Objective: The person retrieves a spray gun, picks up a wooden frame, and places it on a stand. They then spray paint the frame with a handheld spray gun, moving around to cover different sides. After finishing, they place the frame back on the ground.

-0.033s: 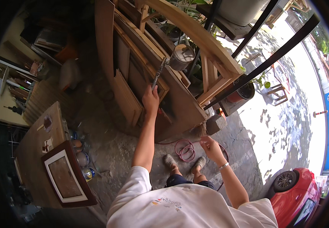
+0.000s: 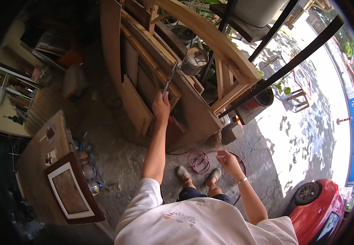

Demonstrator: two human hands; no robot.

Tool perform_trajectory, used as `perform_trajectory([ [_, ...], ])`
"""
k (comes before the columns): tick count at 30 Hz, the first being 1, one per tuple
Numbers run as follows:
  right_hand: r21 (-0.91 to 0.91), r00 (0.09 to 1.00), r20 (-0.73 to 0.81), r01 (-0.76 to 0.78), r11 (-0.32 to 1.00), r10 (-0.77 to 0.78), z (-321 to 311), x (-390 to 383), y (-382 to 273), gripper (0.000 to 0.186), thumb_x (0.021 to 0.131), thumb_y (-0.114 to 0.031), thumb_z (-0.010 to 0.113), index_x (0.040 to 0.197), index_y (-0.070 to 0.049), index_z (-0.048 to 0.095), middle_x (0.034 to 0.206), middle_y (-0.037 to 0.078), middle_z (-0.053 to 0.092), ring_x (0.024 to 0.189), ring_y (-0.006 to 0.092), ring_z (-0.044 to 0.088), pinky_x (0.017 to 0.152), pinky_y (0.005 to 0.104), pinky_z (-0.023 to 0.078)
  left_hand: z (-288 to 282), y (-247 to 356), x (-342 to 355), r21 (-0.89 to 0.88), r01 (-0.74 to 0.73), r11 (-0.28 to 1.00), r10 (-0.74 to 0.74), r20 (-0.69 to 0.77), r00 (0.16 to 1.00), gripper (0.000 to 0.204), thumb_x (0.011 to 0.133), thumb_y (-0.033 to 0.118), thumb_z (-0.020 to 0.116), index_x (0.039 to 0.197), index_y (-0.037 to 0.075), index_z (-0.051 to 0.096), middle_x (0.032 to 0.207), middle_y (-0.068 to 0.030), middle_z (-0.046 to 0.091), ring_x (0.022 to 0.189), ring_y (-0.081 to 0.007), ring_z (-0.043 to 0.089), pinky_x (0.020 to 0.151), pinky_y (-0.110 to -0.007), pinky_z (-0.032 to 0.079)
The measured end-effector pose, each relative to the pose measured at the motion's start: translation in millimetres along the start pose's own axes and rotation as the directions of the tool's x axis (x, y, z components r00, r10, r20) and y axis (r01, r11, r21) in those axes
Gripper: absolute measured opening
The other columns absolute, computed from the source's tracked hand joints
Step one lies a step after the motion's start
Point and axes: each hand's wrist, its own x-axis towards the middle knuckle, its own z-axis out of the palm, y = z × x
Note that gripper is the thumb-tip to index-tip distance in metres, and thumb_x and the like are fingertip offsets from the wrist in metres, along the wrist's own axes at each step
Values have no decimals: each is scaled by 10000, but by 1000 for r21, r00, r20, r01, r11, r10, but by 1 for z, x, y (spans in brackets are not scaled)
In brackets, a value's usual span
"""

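Observation:
My left hand (image 2: 161, 107) is closed round the lower end of a grey, paint-spattered metal handle (image 2: 170, 78) and holds it out ahead. At the far end of the handle is a round metal can (image 2: 195, 61) with a stained side; the exact kind of tool cannot be made out. Behind it stand leaning wooden boards (image 2: 140, 77) and a curved wooden frame (image 2: 209, 34). My right hand (image 2: 229, 163) hangs in the air to the right, its fingers loosely bent and apart, with nothing seen in them. A band circles that wrist.
A red hose (image 2: 199, 162) lies coiled on the floor by my feet. To the left stands a table (image 2: 34, 163) with a dark-edged picture frame (image 2: 71, 190). Black metal bars (image 2: 291, 59) cross at the upper right, near a potted plant (image 2: 262, 99). A red car (image 2: 320, 204) is at lower right.
My right hand has shifted slightly down and to the right. My left hand still holds the metal handle in nearly the same place.

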Motion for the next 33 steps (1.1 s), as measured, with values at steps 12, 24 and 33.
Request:
perform_trajectory([
  [12, -207, 951, 260, -112, 972, 165, 45, -60, 83, 230, 922, -241, 631, 1064, -69, 687, 962, 157, 728, 905, 366, 692, 794, 443, 540, 15, -16, 15, 13, -45, 999, 41, 201, 979, 274, 1007, 219, 549, 1210, 36, 567, 1106, -196, 636, 979, -410, 647, 771, -472, 527],
  [24, -250, 945, 200, -207, 946, 260, 16, -68, 117, 336, 950, -362, 604, 1107, -75, 683, 1005, 177, 721, 936, 381, 684, 804, 447, 532, 8, -9, -3, 21, -13, 1000, 12, 36, 999, 498, 954, 251, 636, 1330, -32, 473, 1251, -266, 544, 1192, -426, 528, 1007, -480, 415],
  [33, -282, 900, 258, -279, 918, 353, -40, -127, 247, 418, 992, -422, 528, 1160, -65, 668, 1025, 193, 720, 962, 386, 680, 842, 457, 528, 8, -1, -74, 180, 53, 982, -47, -33, 998, 498, 995, 277, 602, 1333, -53, 445, 1309, -278, 474, 1237, -433, 466, 1034, -501, 389],
])
